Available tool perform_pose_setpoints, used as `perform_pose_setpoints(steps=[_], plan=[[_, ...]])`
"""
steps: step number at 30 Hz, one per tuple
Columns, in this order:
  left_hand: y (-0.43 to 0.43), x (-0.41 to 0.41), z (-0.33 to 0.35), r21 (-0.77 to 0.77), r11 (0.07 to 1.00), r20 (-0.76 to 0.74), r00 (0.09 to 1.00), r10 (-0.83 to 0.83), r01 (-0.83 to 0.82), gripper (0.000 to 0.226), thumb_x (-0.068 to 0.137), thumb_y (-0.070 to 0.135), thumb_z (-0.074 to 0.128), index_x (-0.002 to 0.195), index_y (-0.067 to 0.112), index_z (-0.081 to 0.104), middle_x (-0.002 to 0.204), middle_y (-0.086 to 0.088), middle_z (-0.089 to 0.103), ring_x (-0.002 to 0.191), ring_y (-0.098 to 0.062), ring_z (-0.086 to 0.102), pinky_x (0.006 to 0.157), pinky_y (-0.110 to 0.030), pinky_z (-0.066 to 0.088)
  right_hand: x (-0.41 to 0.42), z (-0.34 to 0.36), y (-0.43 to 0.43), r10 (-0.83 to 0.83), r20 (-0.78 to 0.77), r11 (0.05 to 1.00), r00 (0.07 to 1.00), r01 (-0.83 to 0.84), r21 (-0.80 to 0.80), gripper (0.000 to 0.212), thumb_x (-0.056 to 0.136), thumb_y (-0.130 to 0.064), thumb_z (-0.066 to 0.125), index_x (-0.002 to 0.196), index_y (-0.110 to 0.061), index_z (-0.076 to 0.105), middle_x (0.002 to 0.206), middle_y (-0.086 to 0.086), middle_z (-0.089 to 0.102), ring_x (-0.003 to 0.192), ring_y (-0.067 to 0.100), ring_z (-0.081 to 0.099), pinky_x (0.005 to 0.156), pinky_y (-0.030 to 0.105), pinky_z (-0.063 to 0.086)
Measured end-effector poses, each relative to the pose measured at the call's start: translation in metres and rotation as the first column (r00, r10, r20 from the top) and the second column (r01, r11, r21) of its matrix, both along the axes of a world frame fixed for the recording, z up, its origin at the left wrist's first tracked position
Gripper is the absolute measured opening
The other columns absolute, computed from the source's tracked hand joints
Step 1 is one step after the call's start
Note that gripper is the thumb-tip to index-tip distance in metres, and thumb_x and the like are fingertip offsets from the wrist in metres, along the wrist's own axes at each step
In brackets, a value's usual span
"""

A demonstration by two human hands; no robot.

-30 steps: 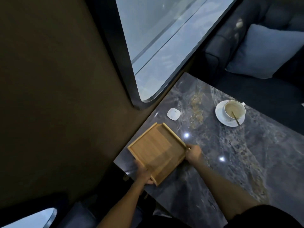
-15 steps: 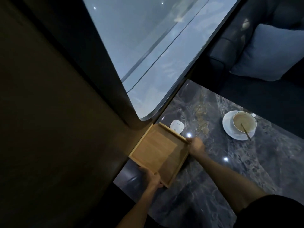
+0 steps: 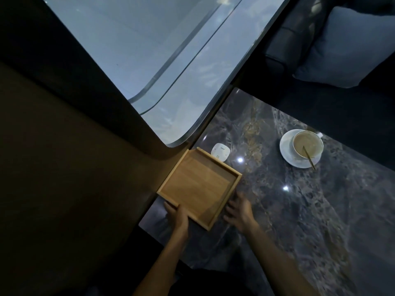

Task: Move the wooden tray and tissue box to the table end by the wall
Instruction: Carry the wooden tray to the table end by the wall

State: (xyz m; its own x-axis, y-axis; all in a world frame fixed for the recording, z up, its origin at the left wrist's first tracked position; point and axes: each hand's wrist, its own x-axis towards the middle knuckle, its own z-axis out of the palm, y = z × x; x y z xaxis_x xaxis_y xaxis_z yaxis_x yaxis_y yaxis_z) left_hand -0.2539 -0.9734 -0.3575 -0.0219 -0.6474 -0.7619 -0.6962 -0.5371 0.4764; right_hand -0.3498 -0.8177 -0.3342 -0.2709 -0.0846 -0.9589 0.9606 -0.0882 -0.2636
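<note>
From the head camera, the wooden tray (image 3: 198,186) is seen flat on the dark stone table (image 3: 310,221), at the end right by the wall (image 3: 74,167). Its near edge is pinched by the left hand (image 3: 178,216). The right hand (image 3: 239,211) is spread, just beside the tray. A small white pad (image 3: 220,151) lies behind the tray.

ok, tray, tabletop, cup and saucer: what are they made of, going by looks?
Wooden tray: light wood, maybe bamboo, matte; straight grain shows.
Tabletop: dark veined stone or a stone-look surface, polished; it mirrors ceiling lights.
Cup and saucer: white glazed ceramic, probably porcelain; smooth sheen.
</note>
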Motion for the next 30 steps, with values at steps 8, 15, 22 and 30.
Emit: perform_pose_setpoints(steps=[8, 15, 22, 30], plan=[[-0.009, 0.003, 0.013, 0.134, 0.99, -0.151, 0.986, 0.07, -0.049, 0.065, 0.088, 0.014, 0.049, 0.148, 0.027, 0.028, 0.15, -0.01, 0.038, 0.125, -0.038, 0.049, 0.088, -0.051, 0.055, 0.007, 0.002, -0.022, -0.016, 0.025, 1.0, 1.0, 0.017, -0.026, 0.076, 0.083, -0.072, 0.039, 0.137, -0.019, 0.047, 0.136, 0.008, 0.05, 0.125, 0.03, 0.046, 0.107, 0.056, 0.037], [-0.006, 0.008, 0.024, 0.237, 0.971, -0.225, 0.972, 0.072, -0.017, 0.07, 0.085, 0.021, 0.052, 0.148, 0.031, 0.024, 0.141, 0.002, 0.044, 0.122, -0.03, 0.053, 0.093, -0.043, 0.051, 0.008, 0.017, -0.009, -0.016, 0.009, 0.99, 1.0, 0.017, -0.138, 0.062, 0.091, -0.064, 0.036, 0.128, -0.016, 0.049, 0.123, 0.008, 0.052, 0.115, 0.027, 0.049, 0.1, 0.049, 0.04], [0.023, 0.004, 0.004, 0.092, 0.994, -0.116, 0.991, 0.069, -0.059, 0.062, 0.065, 0.017, 0.043, 0.127, 0.011, 0.047, 0.124, -0.013, 0.06, 0.107, -0.032, 0.062, 0.095, -0.049, 0.053, 0.037, 0.04, -0.012, -0.001, -0.044, 0.999, 0.999, -0.001, -0.048, 0.046, 0.1, -0.047, 0.02, 0.085, -0.018, 0.053, 0.072, 0.001, 0.047, 0.058, 0.014, 0.042, 0.055, 0.026, 0.036], [0.037, 0.028, 0.03, 0.12, 0.977, -0.309, 0.942, -0.129, 0.173, 0.055, 0.07, 0.025, 0.042, 0.123, 0.018, 0.054, 0.121, -0.009, 0.063, 0.104, -0.026, 0.06, 0.083, -0.037, 0.051, 0.061, 0.04, -0.01, 0.179, -0.301, 0.982, 0.937, -0.187, 0.003, 0.044, 0.097, -0.043, 0.039, 0.126, -0.016, 0.058, 0.125, 0.01, 0.063, 0.119, 0.03, 0.056, 0.101, 0.042, 0.047]])
